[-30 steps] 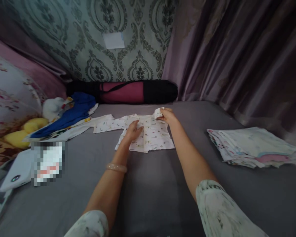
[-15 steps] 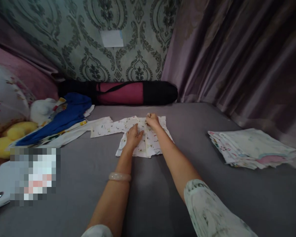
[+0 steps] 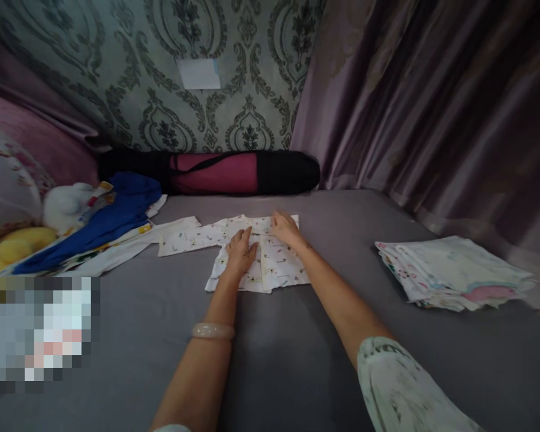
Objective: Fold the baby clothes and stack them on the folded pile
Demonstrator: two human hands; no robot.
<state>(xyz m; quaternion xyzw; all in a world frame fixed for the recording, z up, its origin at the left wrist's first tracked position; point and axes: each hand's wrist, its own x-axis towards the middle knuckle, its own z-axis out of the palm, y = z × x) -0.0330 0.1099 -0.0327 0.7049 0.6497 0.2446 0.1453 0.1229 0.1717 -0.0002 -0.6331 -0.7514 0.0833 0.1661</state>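
A small white long-sleeved shirt (image 3: 283,258) with a scattered print lies on the grey bed, its left sleeve (image 3: 186,238) stretched out to the left. My left hand (image 3: 242,251) rests flat on the shirt's left half, fingers apart. At the upper right of the shirt, my right hand (image 3: 285,229) has its fingers bent and closed against the cloth; the fingertips are partly hidden. The right sleeve does not stick out on that side.
A stack of folded clothes (image 3: 454,270) lies to the right. Left are a blue garment (image 3: 130,198), white clothing and plush toys (image 3: 18,246). A black and pink bag (image 3: 216,172) lies along the wall. A pixelated area covers something at lower left.
My right hand has come down slightly onto the shirt and its forearm has swung right. My left hand keeps its place on the cloth. The view has shifted a little.
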